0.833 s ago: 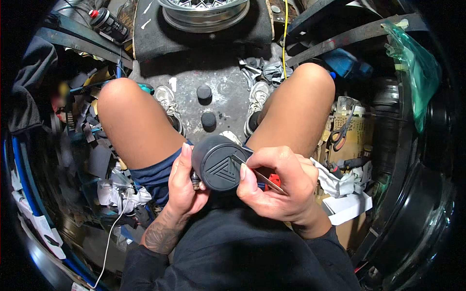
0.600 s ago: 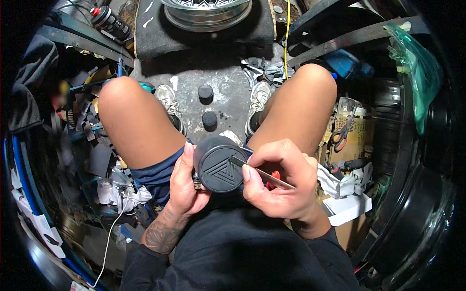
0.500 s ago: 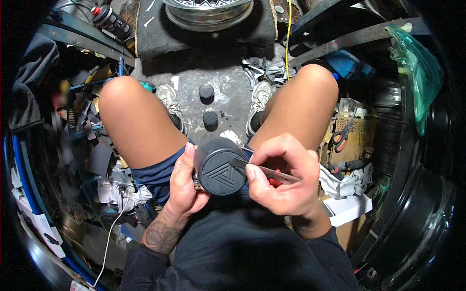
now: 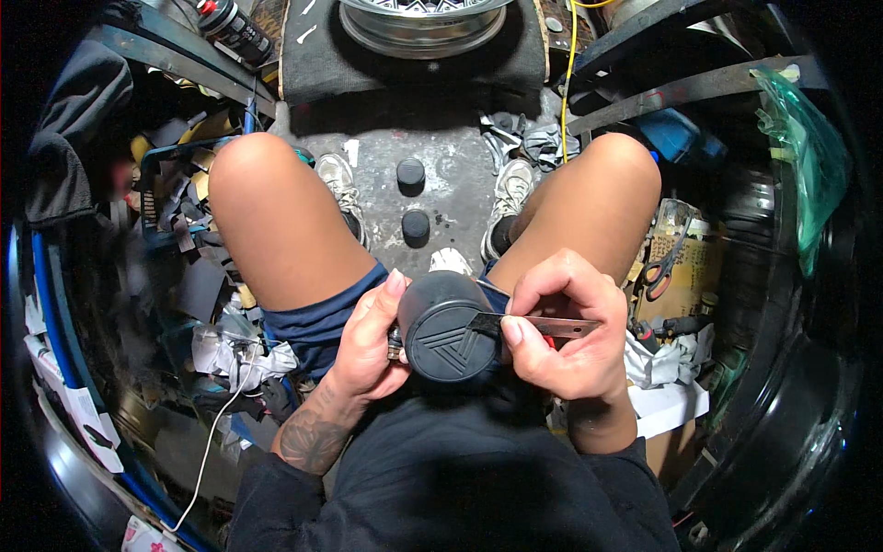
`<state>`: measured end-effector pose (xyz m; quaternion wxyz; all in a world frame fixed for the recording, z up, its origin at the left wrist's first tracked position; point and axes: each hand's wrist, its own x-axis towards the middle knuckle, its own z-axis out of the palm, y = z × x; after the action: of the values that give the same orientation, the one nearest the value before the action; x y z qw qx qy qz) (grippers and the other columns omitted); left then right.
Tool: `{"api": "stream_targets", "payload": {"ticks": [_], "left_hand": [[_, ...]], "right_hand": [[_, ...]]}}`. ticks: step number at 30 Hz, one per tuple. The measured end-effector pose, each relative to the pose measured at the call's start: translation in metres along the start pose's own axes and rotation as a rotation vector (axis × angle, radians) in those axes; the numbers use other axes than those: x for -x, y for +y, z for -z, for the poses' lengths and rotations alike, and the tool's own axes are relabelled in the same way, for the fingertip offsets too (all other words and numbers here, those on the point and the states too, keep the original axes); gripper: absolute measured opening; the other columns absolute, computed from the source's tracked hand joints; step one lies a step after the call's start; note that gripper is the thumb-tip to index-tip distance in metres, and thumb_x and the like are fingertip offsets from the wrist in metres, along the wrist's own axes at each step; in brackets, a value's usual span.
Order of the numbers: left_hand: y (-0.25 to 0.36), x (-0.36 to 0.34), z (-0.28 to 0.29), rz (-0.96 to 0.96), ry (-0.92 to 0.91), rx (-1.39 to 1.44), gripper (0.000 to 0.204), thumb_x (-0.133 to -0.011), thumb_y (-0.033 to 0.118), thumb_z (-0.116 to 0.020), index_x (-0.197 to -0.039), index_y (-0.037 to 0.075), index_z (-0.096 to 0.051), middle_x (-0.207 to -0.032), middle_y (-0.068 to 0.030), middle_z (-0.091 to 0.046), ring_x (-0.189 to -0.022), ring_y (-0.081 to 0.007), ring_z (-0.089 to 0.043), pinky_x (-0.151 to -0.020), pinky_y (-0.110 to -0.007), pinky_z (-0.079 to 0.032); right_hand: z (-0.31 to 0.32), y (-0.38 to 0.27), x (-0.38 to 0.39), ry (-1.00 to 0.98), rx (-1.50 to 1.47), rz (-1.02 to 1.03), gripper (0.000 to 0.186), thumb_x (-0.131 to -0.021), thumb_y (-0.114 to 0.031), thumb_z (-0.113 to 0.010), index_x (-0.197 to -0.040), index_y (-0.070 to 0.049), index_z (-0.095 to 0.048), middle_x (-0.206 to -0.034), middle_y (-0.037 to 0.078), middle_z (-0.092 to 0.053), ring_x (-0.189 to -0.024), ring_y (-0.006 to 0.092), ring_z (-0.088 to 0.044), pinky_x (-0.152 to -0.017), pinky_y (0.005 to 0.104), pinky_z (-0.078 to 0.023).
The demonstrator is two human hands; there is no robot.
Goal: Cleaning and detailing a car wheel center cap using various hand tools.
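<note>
Between my hands, above my lap, is a black cylindrical wheel cap (image 4: 443,296) with a raised triangular line emblem on its round face. My left hand (image 4: 370,336) is closed round its left side, thumb up along the edge. In a pinch of thumb and forefinger, my right hand (image 4: 584,317) holds a thin flat metal blade (image 4: 552,327) with a small hole near its outer end. The blade's dark tip touches the emblem's upper right part. Something red shows under the right fingers, too hidden to name. Two smaller black caps (image 4: 411,177) stand on the floor between my shoes.
A silver wheel rim (image 4: 423,41) rests on a dark padded stand (image 4: 303,74) ahead. Paper scraps and crumpled wrapping lie in heaps at left. Scissors (image 4: 658,276) stand in a cardboard box (image 4: 694,262) at right, below a green plastic bag (image 4: 809,175). A yellow cable (image 4: 567,87) hangs ahead.
The whole view has shifted, so everything sits farther right. The cap's face has turned slightly, and the blade lies more level, its tip still on the emblem. Both hands keep their hold.
</note>
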<state>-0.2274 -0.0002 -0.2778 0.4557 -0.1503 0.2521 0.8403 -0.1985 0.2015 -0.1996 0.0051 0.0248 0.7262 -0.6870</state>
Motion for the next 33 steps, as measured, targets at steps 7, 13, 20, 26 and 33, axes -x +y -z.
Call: {"api": "stream_targets", "payload": {"ticks": [7,13,20,26,33], "left_hand": [[0.004,0.001,-0.002,-0.003,0.049,-0.061,0.048,-0.103,0.036,-0.042,-0.118,-0.007,-0.057,-0.11,-0.0164,-0.066,-0.099,-0.0218,-0.067,-0.088,-0.034,-0.055],[0.003,0.002,0.008,0.015,0.073,-0.092,0.047,-0.103,0.036,-0.042,-0.119,-0.007,-0.057,-0.109,-0.0157,-0.067,-0.097,-0.0209,-0.068,-0.084,-0.032,-0.056],[0.004,0.0,-0.005,-0.027,0.072,-0.062,0.049,-0.103,0.037,-0.042,-0.119,-0.007,-0.057,-0.109,-0.0165,-0.067,-0.097,-0.0215,-0.067,-0.087,-0.033,-0.055],[0.005,0.0,-0.001,-0.07,-0.039,-0.082,0.048,-0.103,0.036,-0.042,-0.118,-0.007,-0.057,-0.11,-0.0166,-0.066,-0.1,-0.0223,-0.066,-0.089,-0.034,-0.053],[0.001,-0.001,-0.001,-0.024,0.141,-0.14,0.041,-0.103,0.036,-0.045,-0.109,-0.002,-0.061,-0.085,-0.0043,-0.067,-0.053,-0.0018,-0.051,-0.047,-0.016,-0.039]], "right_hand": [[-0.001,0.003,-0.001,0.004,-0.024,-0.018,0.011,-0.074,0.001,-0.066,-0.08,0.0,-0.057,-0.069,0.004,-0.062,-0.056,0.0066,-0.056,-0.053,0.0195,-0.043],[0.005,0.007,0.003,-0.015,-0.012,0.038,0.013,-0.077,0.005,-0.067,-0.086,0.0,-0.059,-0.077,0.002,-0.061,-0.064,0.0034,-0.057,-0.058,0.018,-0.046],[-0.003,0.005,0.004,0.028,-0.045,0.002,0.012,-0.075,0.002,-0.065,-0.082,0.0,-0.057,-0.072,0.006,-0.062,-0.057,0.0087,-0.058,-0.054,0.0208,-0.045],[0.001,0.006,0.003,-0.056,0.017,0.059,0.01,-0.075,-0.001,-0.067,-0.083,0.0,-0.06,-0.073,0.007,-0.064,-0.057,0.0102,-0.06,-0.054,0.0218,-0.046],[0.002,0.014,0.008,-0.018,0.043,0.097,0.01,-0.077,0.0,-0.066,-0.084,0.001,-0.059,-0.072,0.007,-0.064,-0.057,0.0117,-0.062,-0.054,0.0225,-0.048]]}}
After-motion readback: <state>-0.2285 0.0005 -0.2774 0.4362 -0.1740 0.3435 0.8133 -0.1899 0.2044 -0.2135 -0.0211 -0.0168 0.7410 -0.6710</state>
